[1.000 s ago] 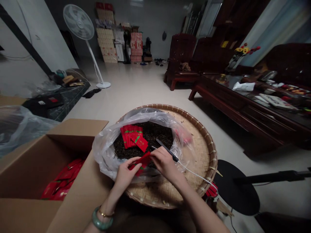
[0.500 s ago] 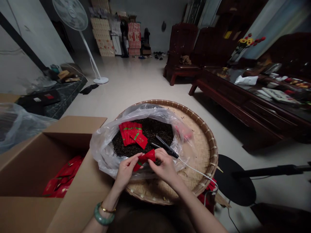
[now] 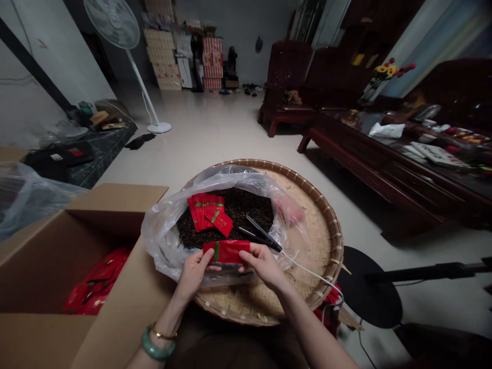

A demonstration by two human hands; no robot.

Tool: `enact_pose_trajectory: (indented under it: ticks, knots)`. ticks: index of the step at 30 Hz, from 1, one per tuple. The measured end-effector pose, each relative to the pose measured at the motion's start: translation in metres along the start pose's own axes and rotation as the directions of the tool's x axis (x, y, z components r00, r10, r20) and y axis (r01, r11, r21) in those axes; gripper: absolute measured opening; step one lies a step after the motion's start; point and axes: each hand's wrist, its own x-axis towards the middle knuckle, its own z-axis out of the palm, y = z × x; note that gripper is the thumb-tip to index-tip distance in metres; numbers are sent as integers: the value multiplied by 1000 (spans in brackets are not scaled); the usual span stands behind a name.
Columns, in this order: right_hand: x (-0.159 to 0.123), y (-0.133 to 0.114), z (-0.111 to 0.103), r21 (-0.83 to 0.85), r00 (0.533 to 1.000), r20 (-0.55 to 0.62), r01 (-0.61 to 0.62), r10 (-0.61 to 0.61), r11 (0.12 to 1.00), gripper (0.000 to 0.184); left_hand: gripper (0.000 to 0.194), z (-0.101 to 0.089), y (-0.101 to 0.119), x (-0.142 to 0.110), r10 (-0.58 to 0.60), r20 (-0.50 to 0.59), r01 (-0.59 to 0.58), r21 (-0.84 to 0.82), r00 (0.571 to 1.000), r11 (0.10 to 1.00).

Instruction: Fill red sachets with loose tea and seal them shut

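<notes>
Both my hands hold one red packet [image 3: 226,251] with a green stripe, stretched flat between them above the near edge of a clear plastic bag [image 3: 161,230]. My left hand [image 3: 194,271] pinches its left end and my right hand [image 3: 261,264] pinches its right end. The bag holds dark loose tea leaves [image 3: 246,210] and a fanned stack of empty red packets [image 3: 207,212]. A black tong-like tool [image 3: 259,234] on a white cord lies on the leaves just beyond my right hand. The bag rests in a round woven bamboo tray [image 3: 319,241].
An open cardboard box [image 3: 57,251] at my left holds several red packets [image 3: 96,282]. A standing fan [image 3: 115,25] is at the back left. A dark wooden table [image 3: 384,169] runs along the right. A black round stand base [image 3: 369,287] lies right of the tray.
The red packet was crumpled between my fingers; now it is pulled out flat and level between both hands. The view dropped slightly, then steadied.
</notes>
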Motion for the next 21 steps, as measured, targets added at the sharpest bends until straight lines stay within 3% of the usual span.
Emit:
enact_pose_trajectory:
  ticks: [4,7,9,10,12,14,15,17,21]
  knots:
    - [-9,-3,4,184,968,217,-171,130,968,49,56,-6,-3,2,65,39,-68,95,997,993]
    - [-10,-2,4,240,949,268,-235,168,942,48,57,-11,-3,4,65,78,-73,110,995,991]
    - [-8,-2,4,232,949,265,-232,168,945,49,54,-13,-1,2,147,5,-146,163,989,976]
    - [-6,-1,5,227,953,257,-223,162,948,50,50,-13,0,1,244,-49,-226,234,969,945]
    - [-1,0,8,228,960,244,-197,140,953,54,50,-12,4,-3,493,-48,-423,447,869,788]
    - [2,5,14,231,961,249,-176,117,957,57,57,-11,6,-7,633,174,-585,615,754,528]
    - [3,9,17,226,961,254,-167,107,960,56,58,-10,6,-8,635,300,-639,650,712,410]
    - [4,16,24,202,966,244,-134,83,970,53,57,-11,3,-8,588,462,-700,662,663,269]
    - [4,18,23,143,972,221,-110,76,984,54,59,-15,-2,-1,598,504,-734,641,623,225]
